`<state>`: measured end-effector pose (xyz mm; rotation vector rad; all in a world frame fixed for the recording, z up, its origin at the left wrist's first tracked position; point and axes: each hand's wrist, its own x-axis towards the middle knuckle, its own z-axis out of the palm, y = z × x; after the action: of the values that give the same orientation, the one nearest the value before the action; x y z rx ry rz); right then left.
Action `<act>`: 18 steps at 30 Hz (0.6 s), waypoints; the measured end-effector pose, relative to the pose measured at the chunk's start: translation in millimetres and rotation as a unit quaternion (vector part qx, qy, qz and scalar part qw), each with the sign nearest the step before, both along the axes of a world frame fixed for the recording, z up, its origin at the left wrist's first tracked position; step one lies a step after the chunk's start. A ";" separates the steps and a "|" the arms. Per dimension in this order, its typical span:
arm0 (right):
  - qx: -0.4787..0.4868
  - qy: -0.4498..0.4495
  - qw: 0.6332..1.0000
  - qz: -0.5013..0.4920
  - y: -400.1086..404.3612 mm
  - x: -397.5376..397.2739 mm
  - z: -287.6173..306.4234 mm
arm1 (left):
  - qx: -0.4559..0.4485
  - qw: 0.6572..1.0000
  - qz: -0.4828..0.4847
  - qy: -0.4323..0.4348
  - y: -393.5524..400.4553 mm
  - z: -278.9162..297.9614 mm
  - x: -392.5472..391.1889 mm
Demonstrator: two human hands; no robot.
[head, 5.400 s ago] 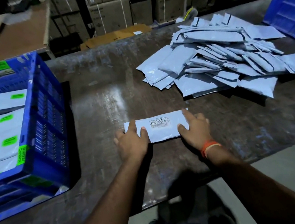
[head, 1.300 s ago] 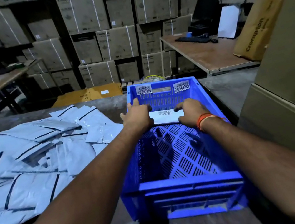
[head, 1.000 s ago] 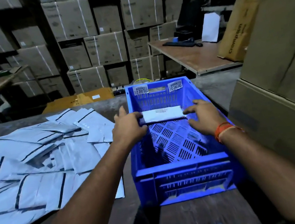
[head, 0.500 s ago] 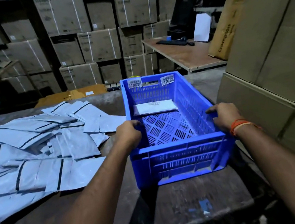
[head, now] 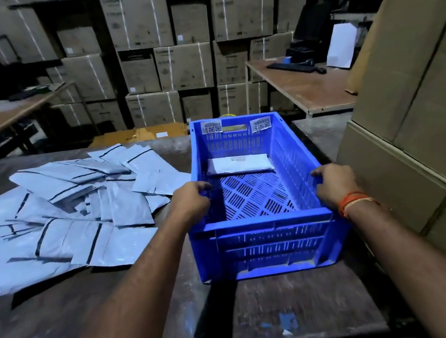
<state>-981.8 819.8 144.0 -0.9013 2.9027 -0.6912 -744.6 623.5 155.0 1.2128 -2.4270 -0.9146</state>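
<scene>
Both hands on the blue crate [head: 269, 243]. My left hand [head: 191, 200] grips the left side rim near the front corner, fingers [head: 203, 186] curled over the top edge and clamped on it. My right hand [head: 333, 182] mirrors that on the right rim, fingers [head: 317, 174] hooked over the edge, also clamped. Orange thread [head: 352, 200] on the right wrist. The crate sits at the right end of the tabletop [head: 297, 304], long axis pointing away from me; the base looks flat on the surface, but I can't tell if any weight is off it. Inside, one white packet [head: 238, 164] lies flat on the perforated floor, crosswise, up against the far wall, label side up. Two barcode stickers [head: 211, 127] are on the far wall's top band, either side of the handle slot. Left of the crate is a loose pile of grey mailer bags [head: 69, 212] on the tabletop, the nearest bags just beside the crate's left wall and my left hand. To the right, stacked cardboard cartons [head: 418, 106] are close to the crate's right wall. More strapped cartons [head: 184, 66] are stacked at the back.
</scene>
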 end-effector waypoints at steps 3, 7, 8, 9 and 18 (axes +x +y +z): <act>-0.003 0.109 0.993 0.034 -12.4 26.2 7.1 | -0.020 0.999 0.019 0.029 6.0 -0.2 10.4; -0.079 0.091 0.980 0.160 -47.6 81.9 12.7 | -0.040 0.993 0.064 0.096 10.5 2.7 39.2; -0.095 0.082 0.974 0.187 -56.6 98.4 13.5 | -0.045 0.990 0.081 0.106 9.0 3.1 49.6; -0.109 0.078 0.969 0.209 -65.5 116.0 15.4 | -0.055 0.988 0.097 0.107 6.6 3.0 61.5; -0.164 0.095 0.919 0.346 -155.1 267.3 -6.2 | -0.095 0.988 0.118 0.018 -51.6 -31.1 158.4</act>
<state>-714.5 664.8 137.9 -1.9810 2.3354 -1.0530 -586.2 571.9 124.0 1.3619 -2.2224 -0.6164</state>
